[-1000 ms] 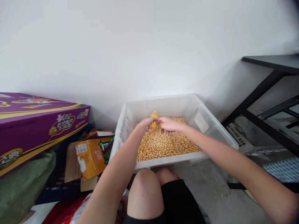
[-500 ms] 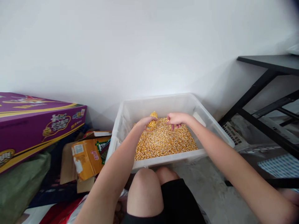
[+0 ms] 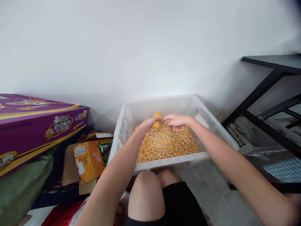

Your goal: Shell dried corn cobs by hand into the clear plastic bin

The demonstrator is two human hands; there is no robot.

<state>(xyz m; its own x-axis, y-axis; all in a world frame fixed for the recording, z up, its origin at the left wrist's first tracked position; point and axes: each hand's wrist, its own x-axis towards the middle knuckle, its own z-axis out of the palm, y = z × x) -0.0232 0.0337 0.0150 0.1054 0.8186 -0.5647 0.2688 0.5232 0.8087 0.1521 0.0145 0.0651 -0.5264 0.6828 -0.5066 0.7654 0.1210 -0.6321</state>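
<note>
My left hand (image 3: 148,123) is closed round a yellow corn cob (image 3: 157,116), which it holds tilted up over the bin. Rows of kernels still cover the part of the cob that shows; its lower end is partly behind my fingers. My right hand (image 3: 176,121) reaches in from the right, its index finger stretched to the side of the cob and the other fingers hanging loosely apart. Below both hands, loose corn kernels (image 3: 166,146) cover the floor of a whitish plastic bin (image 3: 164,162).
A purple printed carton (image 3: 37,128) and an opened orange box (image 3: 90,160) stand left of the bin. To the right is a black-framed table (image 3: 265,117) with a pale crate (image 3: 237,136) beneath it. A white wall rises behind; my knees (image 3: 147,194) are close in front.
My right hand has moved left, bringing its index finger from apart to the cob's side. The cob, held in my left hand, has shifted slightly right in view.
</note>
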